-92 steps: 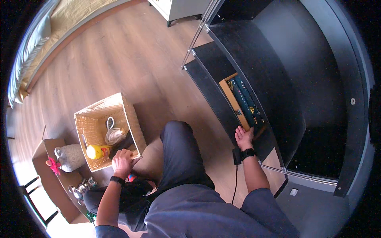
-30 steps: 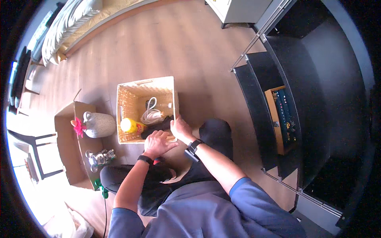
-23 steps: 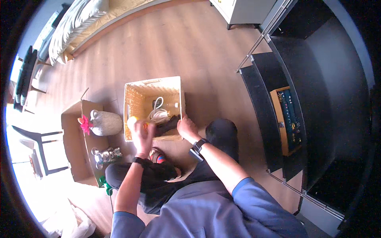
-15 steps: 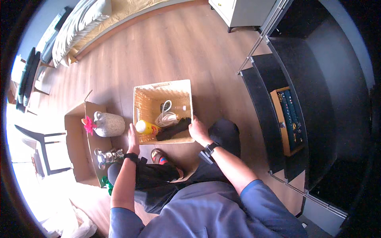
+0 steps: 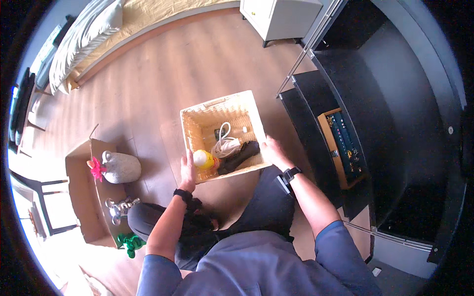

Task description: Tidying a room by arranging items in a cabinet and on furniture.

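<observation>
Both hands clasp the woven basket [image 5: 205,116], one on each side of its near end. On the basket's left wall the left hand [image 5: 187,170] lies flat, fingers pressed against the wicker and thumb toward the rim. At the right near corner the right hand [image 5: 273,153] curls its fingers over the rim; a dark watch [image 5: 290,173] sits on that wrist, and a dark band [image 5: 182,194] on the left wrist.

That basket sits on the wooden floor [image 5: 148,84], just ahead of the person's knee [image 5: 269,197]. Inside it, against the left wall, lies a yellow bottle with a white cap [image 5: 204,159]. Beside the bottle, toward the basket's middle, is a coil of white cord [image 5: 224,143], and right of the cord a dark bundle [image 5: 240,155] lies slanted toward the near wall.

Right of the basket stands a black shelving unit [image 5: 375,113]; on one of its shelves rests a flat wooden box with dark contents [image 5: 343,145]. Left of the basket, well apart, an open cardboard box [image 5: 84,197] holds a grey vase [image 5: 121,167] with a pink flower [image 5: 96,167]. Far beyond the basket, a bed [image 5: 84,39] edges the floor.
</observation>
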Motion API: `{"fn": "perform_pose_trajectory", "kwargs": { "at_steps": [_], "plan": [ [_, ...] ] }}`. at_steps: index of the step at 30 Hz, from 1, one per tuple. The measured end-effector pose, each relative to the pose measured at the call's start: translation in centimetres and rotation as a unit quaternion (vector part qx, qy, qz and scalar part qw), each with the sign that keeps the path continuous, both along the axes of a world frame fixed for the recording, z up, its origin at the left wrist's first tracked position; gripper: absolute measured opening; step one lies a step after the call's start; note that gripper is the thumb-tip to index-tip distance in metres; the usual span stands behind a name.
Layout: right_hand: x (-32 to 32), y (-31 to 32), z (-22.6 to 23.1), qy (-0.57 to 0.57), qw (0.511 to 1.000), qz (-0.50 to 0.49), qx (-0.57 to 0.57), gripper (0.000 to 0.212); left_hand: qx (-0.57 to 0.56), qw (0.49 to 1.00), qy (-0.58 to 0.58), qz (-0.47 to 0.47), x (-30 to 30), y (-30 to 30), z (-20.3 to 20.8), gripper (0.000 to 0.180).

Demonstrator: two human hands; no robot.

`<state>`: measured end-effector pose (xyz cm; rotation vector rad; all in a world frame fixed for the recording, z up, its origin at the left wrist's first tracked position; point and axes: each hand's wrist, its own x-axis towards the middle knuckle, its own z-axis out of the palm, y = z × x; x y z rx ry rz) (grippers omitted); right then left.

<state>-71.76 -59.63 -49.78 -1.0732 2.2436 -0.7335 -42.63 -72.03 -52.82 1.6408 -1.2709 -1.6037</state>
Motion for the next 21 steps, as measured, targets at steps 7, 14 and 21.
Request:
{"fn": "perform_pose_trajectory", "kwargs": {
  "at_steps": [7,14,21],
  "plan": [
    [-3.4,2.1,-4.7,-0.02,0.996,-0.037,-0.084,0.024,0.031,0.999,0.006,-0.02,-4.1,-1.2,-3.4,0.062],
    [-4.4,2.5,-5.8,-0.066,0.988,-0.068,-0.123,0.026,-0.056,0.997,-0.049,-0.034,-6.1,-1.4,-5.5,0.058],
    [-3.9,3.5,-4.8,-0.106,0.982,-0.14,-0.064,0.028,-0.11,0.978,-0.088,-0.154,-8.2,-5.0,-4.4,0.063]
  ]
}}
